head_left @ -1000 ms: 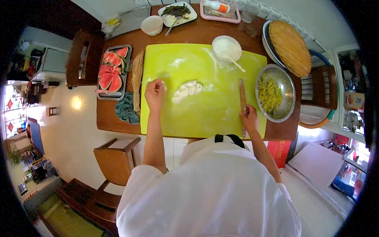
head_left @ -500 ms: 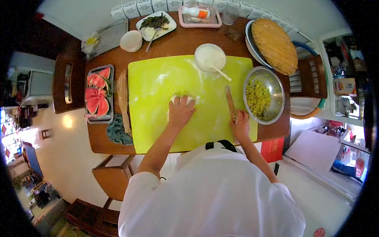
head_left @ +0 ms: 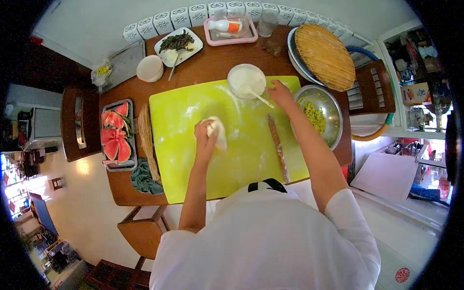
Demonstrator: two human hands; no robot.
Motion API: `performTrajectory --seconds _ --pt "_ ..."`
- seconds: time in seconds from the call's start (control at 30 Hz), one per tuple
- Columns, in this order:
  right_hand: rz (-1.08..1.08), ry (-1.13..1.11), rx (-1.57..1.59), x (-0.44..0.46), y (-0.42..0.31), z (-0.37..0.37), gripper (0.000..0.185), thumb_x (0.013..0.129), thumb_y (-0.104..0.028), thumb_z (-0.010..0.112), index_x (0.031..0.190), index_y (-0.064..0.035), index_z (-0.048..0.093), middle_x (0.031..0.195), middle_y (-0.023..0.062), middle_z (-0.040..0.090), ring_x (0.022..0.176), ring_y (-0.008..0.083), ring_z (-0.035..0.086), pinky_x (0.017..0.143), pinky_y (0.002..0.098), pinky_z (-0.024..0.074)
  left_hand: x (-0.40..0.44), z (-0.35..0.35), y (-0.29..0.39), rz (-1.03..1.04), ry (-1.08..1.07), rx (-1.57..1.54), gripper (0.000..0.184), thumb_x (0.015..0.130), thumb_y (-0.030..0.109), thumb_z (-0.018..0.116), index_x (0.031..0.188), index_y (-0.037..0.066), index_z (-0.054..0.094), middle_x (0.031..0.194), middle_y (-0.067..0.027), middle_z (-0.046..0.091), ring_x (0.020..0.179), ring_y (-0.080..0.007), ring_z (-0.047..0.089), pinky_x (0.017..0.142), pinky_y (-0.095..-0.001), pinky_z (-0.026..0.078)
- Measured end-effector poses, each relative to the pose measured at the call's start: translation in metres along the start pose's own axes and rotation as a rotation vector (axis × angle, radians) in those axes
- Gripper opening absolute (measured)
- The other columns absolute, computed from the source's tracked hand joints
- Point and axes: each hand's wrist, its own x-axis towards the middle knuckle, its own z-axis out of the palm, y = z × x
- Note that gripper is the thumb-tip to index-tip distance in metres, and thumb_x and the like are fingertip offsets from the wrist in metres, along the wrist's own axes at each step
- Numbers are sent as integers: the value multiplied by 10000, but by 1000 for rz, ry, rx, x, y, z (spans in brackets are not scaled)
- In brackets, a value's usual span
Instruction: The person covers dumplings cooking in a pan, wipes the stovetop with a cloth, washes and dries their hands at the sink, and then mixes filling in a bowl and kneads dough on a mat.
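Observation:
My left hand (head_left: 205,137) is closed on the edge of a flat piece of white dough (head_left: 219,133), lifting it at the middle of the yellow-green mat (head_left: 183,174). My right hand (head_left: 281,95) reaches toward a bowl of white flour (head_left: 246,67) with fingers apart and nothing visible in them. Close to those fingers is the handle of a pale spoon (head_left: 261,99) that rests in the flour. A floured wooden rolling pin (head_left: 277,145) lies on the mat below my right forearm.
At the right, a steel bowl (head_left: 336,121) holds chopped green-yellow filling, partly behind my forearm. A round woven lid (head_left: 325,58) covers a basin. A watermelon tray (head_left: 120,166) and a green cloth (head_left: 146,178) lie left. Behind stand a white plate (head_left: 198,44) and a cup (head_left: 150,68).
My right hand has let go of the rolling pin and moved forward beside the flour bowl. My left hand, earlier flat on the dough, now grips and lifts it.

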Motion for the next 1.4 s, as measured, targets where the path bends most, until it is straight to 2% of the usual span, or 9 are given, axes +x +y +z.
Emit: performTrajectory --seconds 0.13,0.43,0.7,0.97,1.07,1.17,1.27,1.33,1.4 --pt "119 -174 152 42 30 34 425 855 -253 615 1149 39 520 856 144 657 741 249 645 721 386 514 -30 -9 16 292 -112 698 497 758 128 689 1230 117 536 1249 -184 454 1172 -348 429 979 -398 358" --pt "94 -122 284 43 24 39 281 775 -198 600 837 74 631 789 215 667 607 292 653 625 416 529 -37 37 30 520 -164 672 336 581 34 740 880 107 606 1035 -114 538 1008 -321 540 811 -430 474" --pt "219 -42 351 98 57 2 179 849 -79 555 811 87 611 633 157 654 437 186 603 361 318 447 -8 58 22 282 -229 597 323 551 -1 709 805 110 545 893 -98 500 832 -334 549 673 -422 472" --pt "317 21 289 114 86 21 365 767 -315 632 704 45 614 669 196 637 570 304 628 563 406 518 16 63 0 189 -133 479 309 543 -43 666 776 97 518 832 -105 490 789 -334 538 641 -402 457" --pt "349 -52 597 95 67 7 275 851 -124 575 968 124 582 687 207 652 467 214 619 368 331 452 17 61 -3 233 -129 446 313 536 -48 664 775 92 518 834 -105 494 797 -329 537 655 -393 459" --pt "463 -73 543 65 28 -10 331 860 -147 590 1052 120 547 857 223 663 672 246 671 513 350 510 16 61 -1 204 -145 446 320 528 -46 673 775 91 523 837 -100 499 803 -324 540 681 -380 461" --pt "59 439 -244 27 17 -11 334 874 -138 575 1125 76 520 1034 177 633 884 255 645 693 368 512 13 56 -3 151 -151 384 301 536 -28 668 786 90 550 838 -96 503 817 -315 538 716 -364 461" --pt "-383 558 57 -28 -5 -25 387 881 -139 572 1241 -35 473 1103 117 590 967 252 602 809 375 481 10 49 -4 202 -224 358 402 603 -5 684 977 103 582 957 -81 525 870 -270 536 767 -351 448" --pt "-217 228 -4 -74 -15 -8 441 861 -186 554 1282 -112 444 1034 166 598 972 305 603 820 413 481 5 46 9 60 -234 187 469 678 76 676 1121 98 524 1079 -88 503 947 -259 521 831 -356 430"
